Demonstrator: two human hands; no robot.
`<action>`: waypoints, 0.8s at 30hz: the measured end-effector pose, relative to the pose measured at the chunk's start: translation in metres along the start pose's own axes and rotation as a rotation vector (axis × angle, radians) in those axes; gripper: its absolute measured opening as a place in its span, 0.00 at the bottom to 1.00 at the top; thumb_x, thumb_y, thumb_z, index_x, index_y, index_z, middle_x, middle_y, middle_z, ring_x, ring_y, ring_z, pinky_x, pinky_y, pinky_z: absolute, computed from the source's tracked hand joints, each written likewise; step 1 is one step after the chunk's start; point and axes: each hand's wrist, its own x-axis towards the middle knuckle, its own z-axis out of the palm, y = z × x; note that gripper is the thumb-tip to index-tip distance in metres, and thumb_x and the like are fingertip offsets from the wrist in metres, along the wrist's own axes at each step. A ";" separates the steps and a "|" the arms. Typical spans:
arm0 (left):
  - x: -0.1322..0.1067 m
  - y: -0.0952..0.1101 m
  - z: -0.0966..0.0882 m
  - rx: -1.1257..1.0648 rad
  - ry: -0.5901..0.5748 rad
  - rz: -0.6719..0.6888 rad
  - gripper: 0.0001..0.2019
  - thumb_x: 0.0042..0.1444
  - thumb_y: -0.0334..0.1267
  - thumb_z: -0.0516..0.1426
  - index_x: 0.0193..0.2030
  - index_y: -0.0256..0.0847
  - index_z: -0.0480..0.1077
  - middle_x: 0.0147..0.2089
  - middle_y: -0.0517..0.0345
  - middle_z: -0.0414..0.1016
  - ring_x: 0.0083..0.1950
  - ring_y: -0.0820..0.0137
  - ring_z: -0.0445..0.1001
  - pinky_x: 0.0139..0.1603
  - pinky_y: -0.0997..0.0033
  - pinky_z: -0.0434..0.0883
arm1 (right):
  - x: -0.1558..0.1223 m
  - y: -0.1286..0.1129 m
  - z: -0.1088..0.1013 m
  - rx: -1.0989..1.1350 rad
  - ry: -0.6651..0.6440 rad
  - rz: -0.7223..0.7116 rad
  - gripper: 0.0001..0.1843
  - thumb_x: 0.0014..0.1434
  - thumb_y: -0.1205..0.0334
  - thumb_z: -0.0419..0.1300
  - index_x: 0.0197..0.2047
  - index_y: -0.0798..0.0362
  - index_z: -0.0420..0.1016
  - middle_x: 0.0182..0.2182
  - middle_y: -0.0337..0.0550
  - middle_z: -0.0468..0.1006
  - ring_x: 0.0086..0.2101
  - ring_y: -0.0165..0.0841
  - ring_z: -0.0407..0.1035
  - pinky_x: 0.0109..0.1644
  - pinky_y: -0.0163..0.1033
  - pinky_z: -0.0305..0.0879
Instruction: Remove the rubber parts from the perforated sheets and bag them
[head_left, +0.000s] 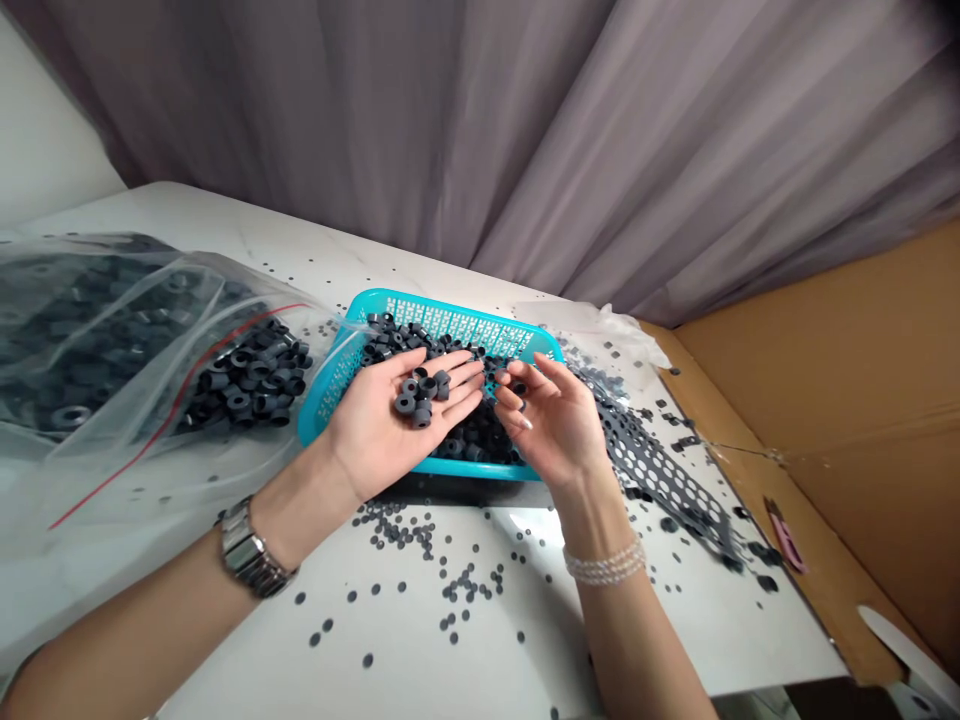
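My left hand (397,412) is palm up with the fingers stretched out, carrying several small black rubber caps (422,395) on the palm. Beside it, my right hand (559,415) has its fingers curled, with one dark rubber cap (519,388) showing between the fingertips. Both hands are above a turquoise plastic basket (480,468), which holds many of the same caps. To the left, a clear zip bag (142,400) with a red strip lies open, full of caps; some show at its mouth.
Small black discs (397,530) lie scattered over the white table (262,660). A perforated black sheet (675,480) lies right of the basket, near clear plastic wrap (630,335). A pink cutter (786,538) rests on cardboard (840,400) at the right. A grey curtain (375,120) hangs behind.
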 end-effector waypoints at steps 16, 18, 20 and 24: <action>0.004 -0.003 0.002 -0.066 0.052 -0.046 0.17 0.55 0.24 0.50 0.52 0.25 0.66 0.42 0.42 0.77 0.49 0.60 0.77 0.57 0.60 0.72 | -0.006 0.010 0.008 -0.517 -0.092 -0.196 0.10 0.56 0.57 0.63 0.38 0.55 0.77 0.21 0.33 0.62 0.19 0.21 0.47 0.20 0.30 0.44; 0.004 -0.004 0.002 -0.053 0.035 -0.029 0.21 0.53 0.22 0.51 0.56 0.24 0.64 0.45 0.41 0.77 0.51 0.61 0.76 0.58 0.62 0.71 | -0.004 0.008 0.005 -0.372 -0.116 -0.129 0.08 0.56 0.60 0.63 0.38 0.56 0.76 0.19 0.30 0.57 0.18 0.20 0.44 0.19 0.29 0.40; 0.002 -0.004 0.002 -0.022 0.027 -0.021 0.23 0.52 0.21 0.52 0.57 0.22 0.64 0.47 0.39 0.77 0.53 0.61 0.75 0.59 0.64 0.71 | -0.002 0.006 0.003 -0.226 -0.149 -0.053 0.05 0.57 0.64 0.62 0.36 0.57 0.75 0.18 0.29 0.54 0.18 0.20 0.43 0.18 0.27 0.40; 0.000 -0.003 0.003 0.014 0.018 -0.014 0.25 0.52 0.22 0.51 0.59 0.19 0.63 0.53 0.35 0.74 0.58 0.60 0.71 0.61 0.67 0.68 | 0.001 0.001 -0.003 0.107 -0.257 0.142 0.06 0.58 0.69 0.54 0.33 0.58 0.72 0.20 0.33 0.60 0.17 0.20 0.43 0.16 0.24 0.44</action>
